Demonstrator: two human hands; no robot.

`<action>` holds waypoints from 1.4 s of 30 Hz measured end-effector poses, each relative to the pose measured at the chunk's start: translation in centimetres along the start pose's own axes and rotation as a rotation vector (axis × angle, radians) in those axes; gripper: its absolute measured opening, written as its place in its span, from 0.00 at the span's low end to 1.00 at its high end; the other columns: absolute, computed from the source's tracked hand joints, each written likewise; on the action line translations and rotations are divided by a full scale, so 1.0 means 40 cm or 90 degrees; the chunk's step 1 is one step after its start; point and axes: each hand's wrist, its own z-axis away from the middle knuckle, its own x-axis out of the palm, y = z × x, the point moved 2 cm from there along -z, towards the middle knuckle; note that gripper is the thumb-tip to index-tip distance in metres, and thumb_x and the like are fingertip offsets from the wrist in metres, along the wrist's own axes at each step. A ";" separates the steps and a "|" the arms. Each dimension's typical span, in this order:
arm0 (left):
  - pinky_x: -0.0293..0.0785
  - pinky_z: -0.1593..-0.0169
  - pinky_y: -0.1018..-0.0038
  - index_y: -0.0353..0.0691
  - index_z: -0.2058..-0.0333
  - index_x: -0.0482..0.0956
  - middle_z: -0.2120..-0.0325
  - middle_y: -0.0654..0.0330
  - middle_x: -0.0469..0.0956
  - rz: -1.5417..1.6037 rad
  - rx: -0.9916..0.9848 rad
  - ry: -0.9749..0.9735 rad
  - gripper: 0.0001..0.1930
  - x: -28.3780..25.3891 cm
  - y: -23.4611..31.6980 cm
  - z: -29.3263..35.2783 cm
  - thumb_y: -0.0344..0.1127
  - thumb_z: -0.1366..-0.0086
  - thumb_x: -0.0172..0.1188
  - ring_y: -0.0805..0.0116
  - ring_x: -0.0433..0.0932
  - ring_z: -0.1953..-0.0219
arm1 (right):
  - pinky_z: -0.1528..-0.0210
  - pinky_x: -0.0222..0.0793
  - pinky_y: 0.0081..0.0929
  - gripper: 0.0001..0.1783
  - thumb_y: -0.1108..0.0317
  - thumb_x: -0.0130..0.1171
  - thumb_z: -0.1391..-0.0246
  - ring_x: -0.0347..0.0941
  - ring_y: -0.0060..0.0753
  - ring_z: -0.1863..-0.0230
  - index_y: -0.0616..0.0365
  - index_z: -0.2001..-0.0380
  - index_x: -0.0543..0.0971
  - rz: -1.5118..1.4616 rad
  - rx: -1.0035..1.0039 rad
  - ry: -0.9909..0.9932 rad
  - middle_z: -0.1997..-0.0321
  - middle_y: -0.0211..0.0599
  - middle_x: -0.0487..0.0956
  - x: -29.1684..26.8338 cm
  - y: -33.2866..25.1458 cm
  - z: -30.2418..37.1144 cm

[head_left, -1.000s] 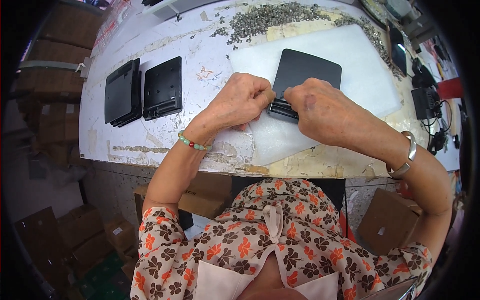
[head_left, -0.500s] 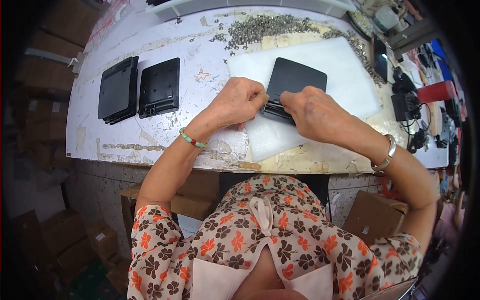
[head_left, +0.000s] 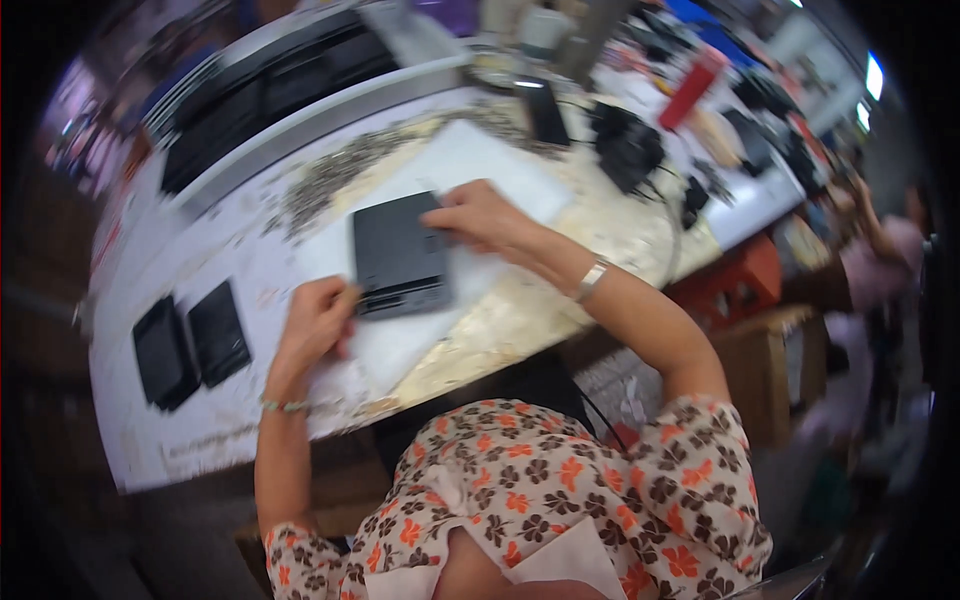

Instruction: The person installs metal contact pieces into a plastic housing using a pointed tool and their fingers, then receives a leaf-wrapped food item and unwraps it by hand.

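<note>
A flat black plastic case [head_left: 400, 250] lies on a white foam sheet [head_left: 390, 350], its slotted edge toward me. My left hand [head_left: 318, 315] is closed at its near left corner, thumb and fingers pinched on the edge. At the far right side, my right hand [head_left: 482, 215] is closed too, with fingertips on the case's rim. Motion blurs the fingers slightly. To the left, two more black plastic case parts, one thicker [head_left: 165, 355] and one thinner [head_left: 219, 333], lie side by side on the white table [head_left: 210, 430].
Many small metal pieces [head_left: 335, 175] are strewn beyond the foam. A white tray [head_left: 330, 112] of black cases stands at the back left. Farther right are a phone-like dark slab [head_left: 542, 110], a black adapter with cables [head_left: 625, 150] and a red cylinder [head_left: 692, 90].
The view has turned toward the right, bringing the tray into sight. My right hand has shifted from the case's near edge to its far right side. The left stays at the near left corner.
</note>
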 end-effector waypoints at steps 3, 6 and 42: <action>0.60 0.88 0.79 0.36 0.75 0.76 0.86 0.61 0.74 0.069 -0.026 -0.028 0.17 -0.007 -0.005 0.006 0.39 0.28 0.55 0.74 0.71 0.90 | 0.86 0.48 0.19 0.11 0.65 0.65 0.45 0.57 0.13 0.85 0.61 0.75 0.77 -0.188 -0.033 -0.068 0.82 0.22 0.68 -0.002 -0.009 0.033; 0.57 0.89 0.83 0.35 0.72 0.77 0.83 0.59 0.77 0.172 -0.002 -0.036 0.19 -0.006 -0.016 -0.018 0.43 0.26 0.52 0.71 0.78 0.86 | 0.81 0.56 0.23 0.10 0.69 0.65 0.46 0.61 0.18 0.82 0.61 0.75 0.76 -0.121 -0.292 0.027 0.82 0.23 0.67 -0.027 -0.039 0.049; 0.63 0.34 0.55 0.38 0.44 0.71 0.41 0.44 0.64 -0.334 0.437 0.126 0.40 0.065 0.068 -0.078 0.49 0.54 0.74 0.43 0.64 0.37 | 0.66 0.71 0.41 0.16 0.73 0.47 0.35 0.77 0.52 0.74 0.62 0.47 0.75 0.338 -0.339 0.050 0.79 0.51 0.76 -0.030 0.035 0.090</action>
